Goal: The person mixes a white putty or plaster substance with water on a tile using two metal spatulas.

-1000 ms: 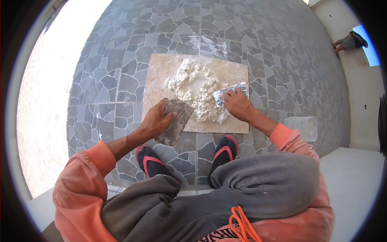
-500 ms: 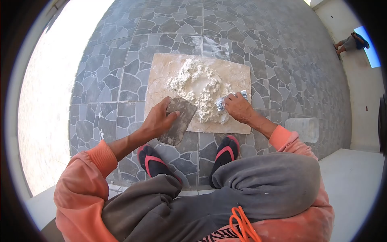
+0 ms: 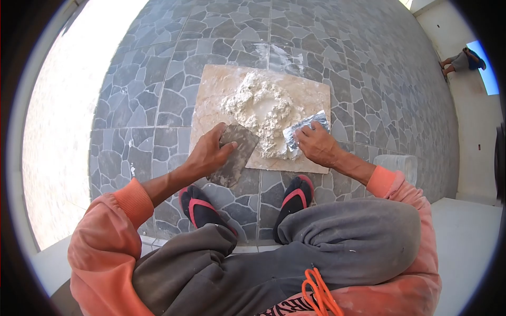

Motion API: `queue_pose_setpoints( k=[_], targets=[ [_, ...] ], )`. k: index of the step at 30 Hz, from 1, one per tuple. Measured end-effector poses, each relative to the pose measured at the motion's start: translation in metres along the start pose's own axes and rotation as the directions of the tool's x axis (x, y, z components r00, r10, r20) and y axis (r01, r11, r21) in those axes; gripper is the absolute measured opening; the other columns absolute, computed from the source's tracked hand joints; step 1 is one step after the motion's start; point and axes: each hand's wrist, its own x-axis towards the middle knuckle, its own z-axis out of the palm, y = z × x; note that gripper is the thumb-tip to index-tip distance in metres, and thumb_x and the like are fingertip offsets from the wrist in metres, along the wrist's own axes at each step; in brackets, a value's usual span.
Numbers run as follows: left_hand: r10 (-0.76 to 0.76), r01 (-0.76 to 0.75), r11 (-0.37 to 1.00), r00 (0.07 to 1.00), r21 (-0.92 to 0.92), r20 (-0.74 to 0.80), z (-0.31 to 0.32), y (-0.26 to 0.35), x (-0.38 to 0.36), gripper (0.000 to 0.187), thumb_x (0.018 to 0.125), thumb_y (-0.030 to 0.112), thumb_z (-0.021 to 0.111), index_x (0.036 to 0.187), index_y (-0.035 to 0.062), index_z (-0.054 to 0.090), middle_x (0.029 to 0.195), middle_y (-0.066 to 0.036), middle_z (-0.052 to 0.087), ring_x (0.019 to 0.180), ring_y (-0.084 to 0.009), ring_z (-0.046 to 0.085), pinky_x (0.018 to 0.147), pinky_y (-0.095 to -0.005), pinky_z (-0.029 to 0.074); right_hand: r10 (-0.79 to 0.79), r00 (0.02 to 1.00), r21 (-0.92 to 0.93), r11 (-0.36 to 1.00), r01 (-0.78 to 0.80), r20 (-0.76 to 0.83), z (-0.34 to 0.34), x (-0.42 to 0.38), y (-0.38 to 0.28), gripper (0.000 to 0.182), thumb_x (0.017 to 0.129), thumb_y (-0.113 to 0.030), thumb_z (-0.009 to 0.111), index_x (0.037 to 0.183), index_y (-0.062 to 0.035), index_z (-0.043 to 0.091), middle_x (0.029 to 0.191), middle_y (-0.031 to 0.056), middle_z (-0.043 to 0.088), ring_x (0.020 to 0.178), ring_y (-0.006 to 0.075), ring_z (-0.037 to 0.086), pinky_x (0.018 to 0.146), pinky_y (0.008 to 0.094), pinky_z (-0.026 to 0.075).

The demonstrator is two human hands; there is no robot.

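Observation:
My left hand point(image 3: 212, 150) is closed on the edge of a flat dark grey slab point(image 3: 234, 155), its thumb lying across the top face. The slab overlaps the near left part of a beige board point(image 3: 208, 95). On that board sits a lumpy heap of wet white paste point(image 3: 261, 108) with a shallow hollow in its middle. My right hand point(image 3: 318, 146) grips a shiny silver flat piece point(image 3: 311, 125) that looks crinkled or smeared. Its left edge is against the near right side of the heap. The fingertips under it are hidden.
Grey stone-patterned tiles point(image 3: 174, 100) surround the board, with white smears beyond it. A translucent container point(image 3: 398, 166) stands at the right. My feet in red-strapped sandals point(image 3: 203, 208) are close to the board's near edge. Another person point(image 3: 464, 60) is far off at the upper right.
The silver piece has turned so more of its flat face shows, and my right hand has shifted slightly right and down. My left hand and the slab stay nearly where they were.

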Motion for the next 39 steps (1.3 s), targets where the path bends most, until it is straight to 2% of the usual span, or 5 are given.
queue_pose_setpoints(
  k=[20,23,29,33,39],
  targets=[
    [0.036,-0.036,0.999,0.999,0.01,-0.005,0.004,0.0,0.004,0.041,0.089,0.019,0.063,0.118,-0.0066,0.052,0.092,-0.025,0.065,0.082,-0.0314,0.064,0.075,-0.0407,0.048,0.075,0.995,0.049,0.996,-0.078,0.071,0.036,-0.001,-0.01,0.014,0.084,-0.016,0.058,0.083,-0.0078,0.069,0.091,0.0055,0.059,0.093,0.0209,0.056,0.079,0.0398,0.043],
    [-0.143,0.145,0.989,0.986,-0.022,0.09,-0.003,0.011,0.002,0.045,0.088,0.021,0.063,0.121,-0.007,0.051,0.093,-0.026,0.065,0.082,-0.0312,0.064,0.075,-0.0399,0.048,0.149,0.989,-0.03,0.988,-0.149,-0.011,0.023,0.008,0.0,0.015,0.084,-0.016,0.058,0.086,-0.0074,0.07,0.092,0.0057,0.061,0.096,0.0213,0.057,0.079,0.0403,0.043],
    [0.151,-0.15,0.989,0.987,0.017,-0.054,0.008,-0.01,0.008,0.041,0.088,0.023,0.063,0.116,-0.0055,0.052,0.082,-0.021,0.062,0.069,-0.0268,0.062,0.067,-0.0396,0.048,0.109,0.992,0.02,0.994,-0.11,0.057,0.057,0.001,-0.012,0.014,0.084,-0.016,0.058,0.086,-0.0075,0.069,0.092,0.0058,0.061,0.096,0.0219,0.057,0.08,0.0404,0.044],
    [-0.019,0.02,0.999,1.0,-0.032,0.018,0.005,-0.004,0.005,0.039,0.088,0.023,0.062,0.113,-0.005,0.053,0.082,-0.02,0.063,0.07,-0.0267,0.062,0.068,-0.0402,0.048,0.155,0.988,0.005,0.988,-0.155,0.005,0.009,0.015,0.0,0.013,0.083,-0.016,0.059,0.085,-0.0074,0.069,0.09,0.0053,0.06,0.092,0.0216,0.056,0.079,0.0388,0.043],
    [0.099,-0.1,0.995,0.994,-0.009,-0.05,0.002,-0.014,0.009,0.036,0.088,0.022,0.062,0.111,-0.0046,0.053,0.083,-0.021,0.063,0.071,-0.0274,0.063,0.068,-0.041,0.048,0.122,0.987,0.067,0.989,-0.129,0.108,0.031,0.029,-0.027,0.028,0.086,-0.014,0.056,0.11,-0.0039,0.068,0.102,0.0072,0.062,0.099,0.022,0.057,0.084,0.0383,0.042]
  ],
)
